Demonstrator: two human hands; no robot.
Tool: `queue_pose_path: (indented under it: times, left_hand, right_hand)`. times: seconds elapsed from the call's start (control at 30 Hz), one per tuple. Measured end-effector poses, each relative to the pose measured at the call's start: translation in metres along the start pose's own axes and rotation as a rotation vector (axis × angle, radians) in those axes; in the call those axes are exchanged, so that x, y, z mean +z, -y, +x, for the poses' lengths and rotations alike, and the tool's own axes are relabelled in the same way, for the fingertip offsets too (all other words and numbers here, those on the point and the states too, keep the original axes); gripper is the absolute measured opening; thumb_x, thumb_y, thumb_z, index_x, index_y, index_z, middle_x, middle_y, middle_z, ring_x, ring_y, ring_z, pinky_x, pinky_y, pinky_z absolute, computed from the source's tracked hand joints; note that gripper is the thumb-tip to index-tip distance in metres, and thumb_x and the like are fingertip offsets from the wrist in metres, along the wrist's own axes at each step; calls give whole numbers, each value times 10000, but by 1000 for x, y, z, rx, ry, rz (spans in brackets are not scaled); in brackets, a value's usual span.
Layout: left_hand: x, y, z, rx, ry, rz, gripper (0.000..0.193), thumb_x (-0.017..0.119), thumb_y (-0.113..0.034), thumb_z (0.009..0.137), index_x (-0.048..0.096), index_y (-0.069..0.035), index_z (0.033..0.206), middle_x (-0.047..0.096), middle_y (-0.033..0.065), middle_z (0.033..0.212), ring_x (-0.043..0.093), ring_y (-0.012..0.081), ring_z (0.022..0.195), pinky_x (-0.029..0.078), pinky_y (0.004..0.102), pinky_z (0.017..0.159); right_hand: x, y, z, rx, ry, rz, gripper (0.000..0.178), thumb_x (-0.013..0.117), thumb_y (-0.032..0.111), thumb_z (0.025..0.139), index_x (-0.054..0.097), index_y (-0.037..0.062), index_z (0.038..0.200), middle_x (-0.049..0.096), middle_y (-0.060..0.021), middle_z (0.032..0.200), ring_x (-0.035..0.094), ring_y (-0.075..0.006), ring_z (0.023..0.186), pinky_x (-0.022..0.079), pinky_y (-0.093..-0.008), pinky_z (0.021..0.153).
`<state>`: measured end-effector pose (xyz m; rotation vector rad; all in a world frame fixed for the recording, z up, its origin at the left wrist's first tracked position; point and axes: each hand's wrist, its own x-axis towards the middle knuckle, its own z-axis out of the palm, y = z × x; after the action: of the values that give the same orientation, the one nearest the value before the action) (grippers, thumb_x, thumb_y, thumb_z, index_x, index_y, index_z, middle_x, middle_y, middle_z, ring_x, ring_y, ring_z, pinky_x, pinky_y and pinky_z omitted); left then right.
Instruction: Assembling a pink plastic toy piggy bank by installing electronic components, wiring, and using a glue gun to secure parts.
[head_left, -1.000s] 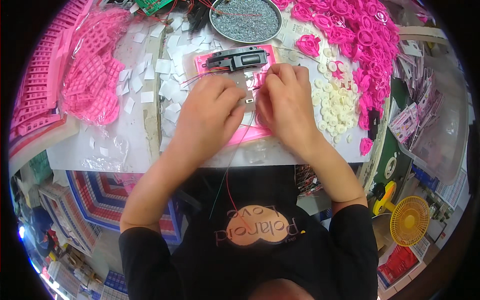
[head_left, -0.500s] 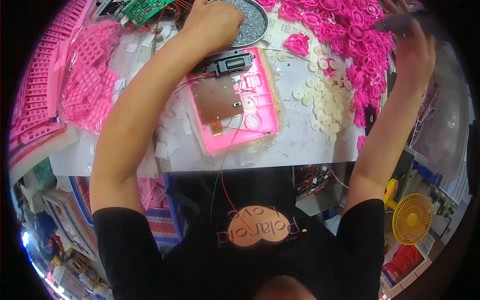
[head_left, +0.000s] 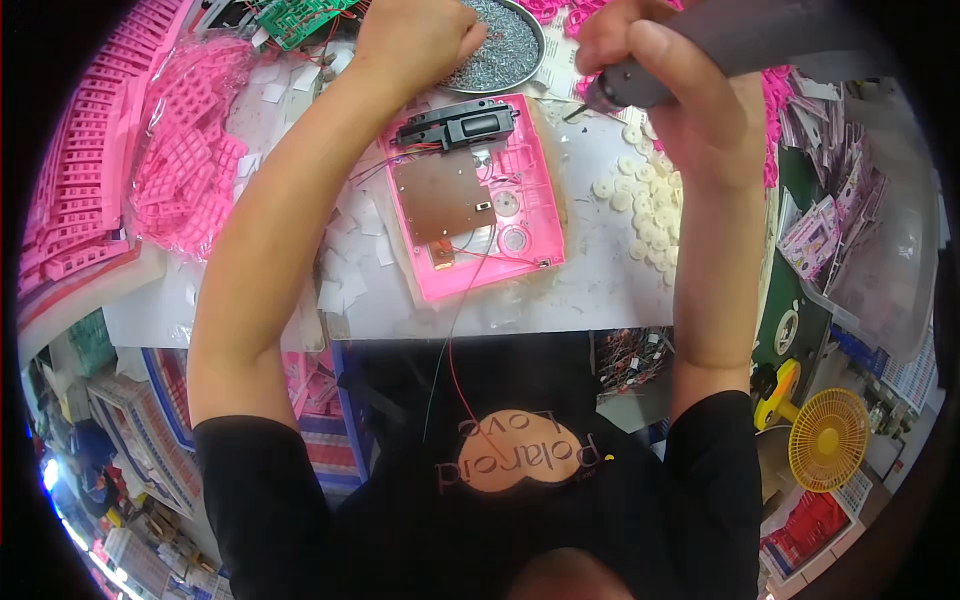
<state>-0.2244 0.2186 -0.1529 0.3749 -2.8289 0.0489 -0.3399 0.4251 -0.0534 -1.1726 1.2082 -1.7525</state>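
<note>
My left hand (head_left: 420,40) is curled closed at the near left rim of a round metal dish of small screws (head_left: 505,50); whatever its fingers hold is hidden. A dark grey electric screwdriver (head_left: 770,38) lies in the grip of my right hand (head_left: 705,125), its bit end pointing left above the table. In front of me sits an open pink plastic casing (head_left: 538,180). Inside it are a brown circuit board (head_left: 435,200) and a black oblong module (head_left: 465,128) along the far edge. Thin red and green wires trail from the casing over the table's front edge.
White round plastic discs (head_left: 655,215) lie right of the casing. Bagged pink key parts (head_left: 190,150) and stacked pink strips (head_left: 75,170) fill the left side. Green circuit boards (head_left: 300,20) lie far left. A yellow fan (head_left: 828,440) stands at lower right.
My right hand has swung left and nearer with the screwdriver, from above the pink parts towards the dish. My left hand remains by the dish, its fist turned slightly.
</note>
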Motion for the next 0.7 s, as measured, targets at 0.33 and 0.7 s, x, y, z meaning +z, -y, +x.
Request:
queue_pose_path:
  times: [0.33,0.7]
  left_hand:
    - [-85,-84,-123,-38,45,-954,95,724,-18,851,707,-18,945,707,60,814,640,130,707,476,315,726]
    - [-71,-115,-148,-185,-125,-1084,79,769,-75,831,724,-99,892,671,23,745,592,181,613,420,337,763]
  right_hand:
    - [32,11,-59,-103,90,255,617,616,205,961,373,113,1521,506,33,665,522,-135,628,445,-316,600]
    - [62,16,-75,-77,36,79,358,720,256,928,489,134,1173,454,38,572,465,-125,501,410,-300,511]
